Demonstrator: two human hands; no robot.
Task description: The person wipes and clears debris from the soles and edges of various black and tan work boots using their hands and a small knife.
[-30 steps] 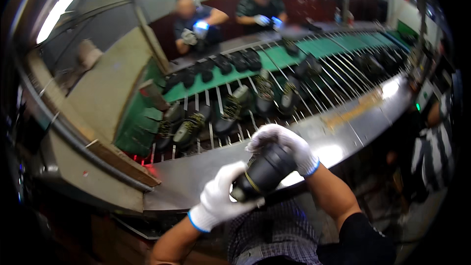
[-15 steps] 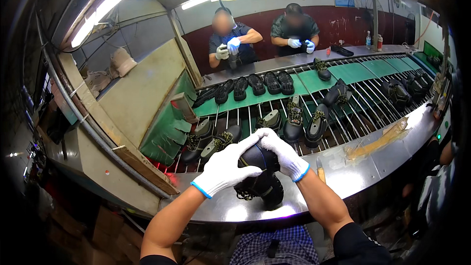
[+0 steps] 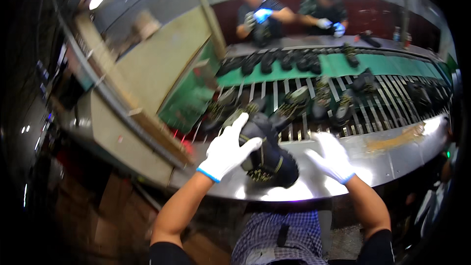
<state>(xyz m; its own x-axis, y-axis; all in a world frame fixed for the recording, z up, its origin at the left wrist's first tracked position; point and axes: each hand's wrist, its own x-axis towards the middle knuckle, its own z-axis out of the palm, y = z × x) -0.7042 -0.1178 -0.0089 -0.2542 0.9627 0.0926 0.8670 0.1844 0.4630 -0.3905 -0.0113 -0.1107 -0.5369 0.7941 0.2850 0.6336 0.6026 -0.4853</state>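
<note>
My left hand point(image 3: 226, 149), in a white knit glove with a blue cuff edge, grips a black lace-up shoe point(image 3: 270, 154) over the near metal counter point(image 3: 373, 167). The shoe is tilted, with its laces turned down toward me. To the right of it, my right hand point(image 3: 334, 158), gloved alike, is apart from the shoe. Its thumb and fingers are spread, with nothing visible between them. Whatever lies under that palm is hidden.
Beyond the counter runs a roller rack point(image 3: 392, 100) with several black shoes, and a green belt strip point(image 3: 328, 64) carries several more. Two gloved people point(image 3: 262, 19) work across it. A beige panel point(image 3: 167, 59) and a wooden post point(image 3: 157, 130) stand at left.
My right hand has let go of the shoe and moved right over the counter. My left hand keeps hold of the shoe. The whole view has shifted and is blurred.
</note>
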